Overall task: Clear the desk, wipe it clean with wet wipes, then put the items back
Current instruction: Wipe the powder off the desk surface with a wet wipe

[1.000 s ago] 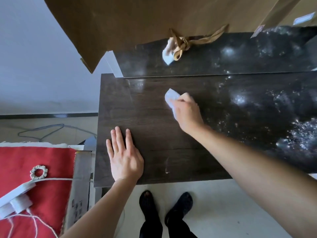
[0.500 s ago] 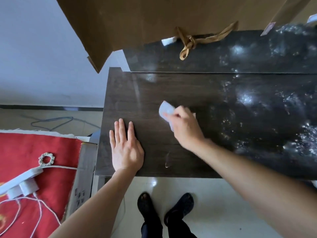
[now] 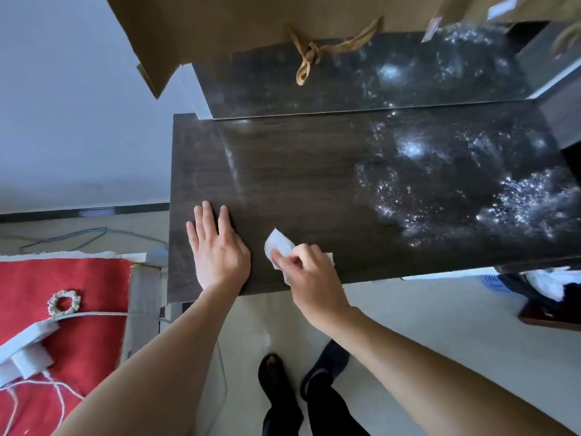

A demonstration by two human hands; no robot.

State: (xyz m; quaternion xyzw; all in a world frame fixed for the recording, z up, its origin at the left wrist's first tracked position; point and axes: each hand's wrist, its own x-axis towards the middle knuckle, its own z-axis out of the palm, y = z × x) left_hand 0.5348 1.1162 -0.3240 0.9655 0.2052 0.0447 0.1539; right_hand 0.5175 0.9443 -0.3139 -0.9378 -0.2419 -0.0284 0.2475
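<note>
A: Since a second ago the right hand [image 3: 309, 272] has dragged the wet wipe [image 3: 278, 243] from the middle of the table [image 3: 314, 171] back to its near edge, hasn't it?

B: Yes. It now sits just beside the left hand [image 3: 217, 250], on that hand's thumb side, with a narrow strip of dark wood between them.

A: How does the right hand hold it?

B: Its fingers curl down over the wet wipe, pinching it and pressing it to the wood. One white corner pokes out past the fingertips, and another bit shows on the far side of the knuckles.

A: And the left hand?

B: It has not moved. It lies flat on the table with straight fingers and holds nothing.

A: What else is about?

B: Glistening wet patches [image 3: 471, 190] spread well to the right of the right hand. Far beyond both hands a tan ribbon handle [image 3: 309, 55] hangs from a brown paper bag [image 3: 220, 26]. Left of the left hand, off the table, a red cloth [image 3: 63, 278] carries a white power strip [image 3: 28, 338] and a small woven ring [image 3: 64, 303]. Nearer than the hands, two dark shoes [image 3: 278, 376] stand on the pale floor [image 3: 440, 309].
</note>
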